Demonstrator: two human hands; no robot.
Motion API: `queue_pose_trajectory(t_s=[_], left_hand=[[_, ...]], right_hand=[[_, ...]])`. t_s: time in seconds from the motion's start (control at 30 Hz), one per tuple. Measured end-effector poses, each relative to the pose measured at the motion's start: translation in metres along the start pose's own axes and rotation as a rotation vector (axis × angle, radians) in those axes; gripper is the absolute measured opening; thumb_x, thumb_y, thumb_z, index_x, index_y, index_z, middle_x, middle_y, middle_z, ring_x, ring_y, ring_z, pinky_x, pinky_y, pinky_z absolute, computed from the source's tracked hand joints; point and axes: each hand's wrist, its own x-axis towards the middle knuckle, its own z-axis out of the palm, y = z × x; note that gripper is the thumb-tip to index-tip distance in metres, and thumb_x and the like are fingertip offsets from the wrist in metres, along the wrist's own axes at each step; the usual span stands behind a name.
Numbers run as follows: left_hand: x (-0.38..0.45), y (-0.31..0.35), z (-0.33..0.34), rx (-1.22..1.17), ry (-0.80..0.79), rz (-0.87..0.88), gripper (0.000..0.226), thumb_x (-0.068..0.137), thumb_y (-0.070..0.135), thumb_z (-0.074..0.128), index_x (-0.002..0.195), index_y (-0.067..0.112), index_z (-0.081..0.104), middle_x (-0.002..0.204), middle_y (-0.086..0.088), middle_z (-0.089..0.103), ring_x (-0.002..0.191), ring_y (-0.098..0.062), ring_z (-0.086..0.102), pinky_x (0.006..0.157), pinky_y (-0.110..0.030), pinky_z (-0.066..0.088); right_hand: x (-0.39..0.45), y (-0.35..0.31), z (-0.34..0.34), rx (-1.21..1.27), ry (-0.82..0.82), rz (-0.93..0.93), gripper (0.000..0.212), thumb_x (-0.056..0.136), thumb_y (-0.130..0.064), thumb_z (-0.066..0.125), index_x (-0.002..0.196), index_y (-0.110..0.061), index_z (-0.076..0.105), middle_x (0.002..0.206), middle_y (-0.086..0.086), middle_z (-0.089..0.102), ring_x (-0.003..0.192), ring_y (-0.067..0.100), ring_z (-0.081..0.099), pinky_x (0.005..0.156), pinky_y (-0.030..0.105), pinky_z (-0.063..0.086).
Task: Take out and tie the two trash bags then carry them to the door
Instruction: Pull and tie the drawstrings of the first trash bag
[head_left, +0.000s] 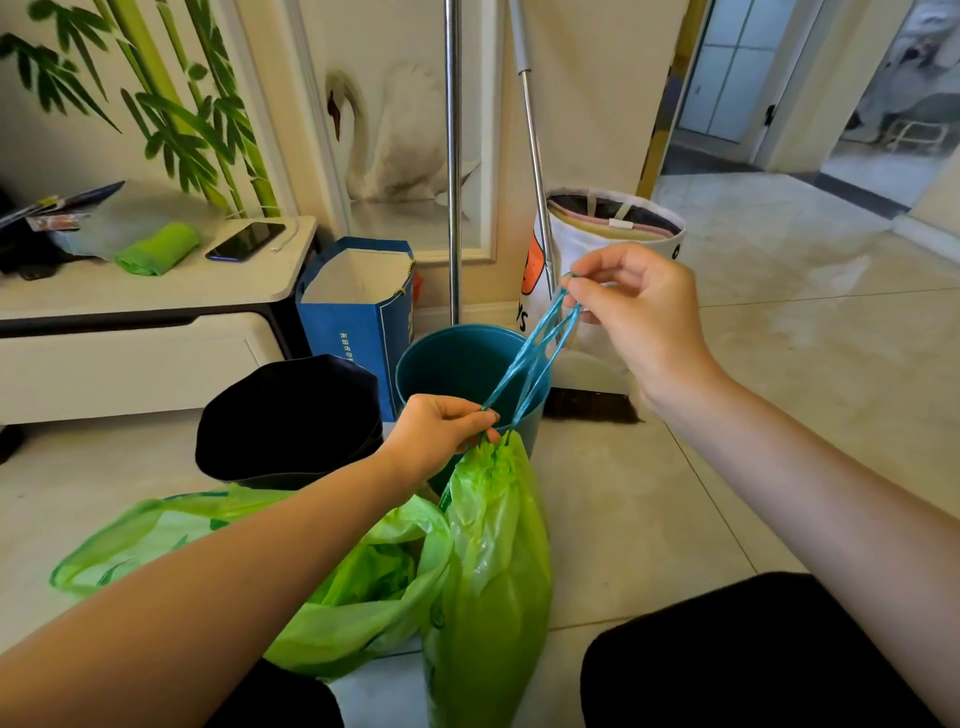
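Note:
A green trash bag (493, 561) stands upright in front of me, its mouth gathered tight. Blue drawstrings (530, 358) run from the gathered neck up to the right. My left hand (441, 431) pinches the strings right at the bag's neck. Higher and to the right, my right hand (634, 301) pinches the far ends of the loops and holds them taut. A second green trash bag (363, 587) lies slumped and open on the floor to the left, partly under my left forearm.
A teal bin (457, 364) and a black bin (291, 415) stand behind the bags. A blue paper bag (358, 317), a broom (592, 400), a metal pole (454, 208) and a white basket (613, 239) line the wall. A low cabinet (156, 312) is at left. A doorway (779, 130) opens at right.

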Motion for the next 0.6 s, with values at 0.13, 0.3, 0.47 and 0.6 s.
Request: queue_pose_trajectory(t_s=[0.13, 0.3, 0.47, 0.6], left_hand=[[0.0017, 0.001, -0.0001, -0.009, 0.002, -0.045, 0.014, 0.089, 0.017, 0.066, 0.083, 0.011, 0.077, 0.081, -0.008, 0.076, 0.079, -0.016, 0.062, 0.086, -0.034, 0.056], [0.0051, -0.0006, -0.0026, -0.053, 0.056, -0.11, 0.014, 0.09, 0.014, 0.065, 0.083, 0.007, 0.075, 0.079, -0.009, 0.075, 0.073, -0.015, 0.062, 0.077, -0.029, 0.057], [0.0055, -0.0011, -0.0019, 0.056, 0.037, -0.058, 0.02, 0.091, 0.016, 0.063, 0.084, 0.001, 0.075, 0.07, -0.004, 0.07, 0.065, -0.013, 0.057, 0.073, -0.028, 0.055], [0.0015, 0.0028, 0.0004, 0.444, -0.165, 0.129, 0.02, 0.093, 0.018, 0.058, 0.087, 0.008, 0.075, 0.066, 0.005, 0.063, 0.059, -0.007, 0.051, 0.062, -0.024, 0.047]], right_hand=[[-0.0002, 0.0022, 0.0012, -0.099, 0.01, -0.074, 0.01, 0.081, -0.004, 0.068, 0.084, -0.014, 0.068, 0.087, 0.002, 0.071, 0.082, 0.01, 0.068, 0.073, 0.025, 0.059], [0.0031, 0.0045, -0.0048, -0.339, 0.046, -0.278, 0.01, 0.081, -0.009, 0.067, 0.083, -0.019, 0.068, 0.082, -0.007, 0.069, 0.076, 0.006, 0.066, 0.075, 0.026, 0.057], [0.0025, 0.0055, -0.0043, -0.269, -0.011, -0.241, 0.01, 0.082, -0.009, 0.068, 0.086, -0.018, 0.067, 0.084, -0.01, 0.068, 0.082, 0.011, 0.067, 0.074, 0.036, 0.059], [-0.0025, 0.0008, 0.0013, -0.194, -0.112, -0.256, 0.011, 0.084, -0.006, 0.065, 0.087, -0.017, 0.066, 0.083, -0.009, 0.068, 0.08, 0.011, 0.067, 0.075, 0.032, 0.059]])
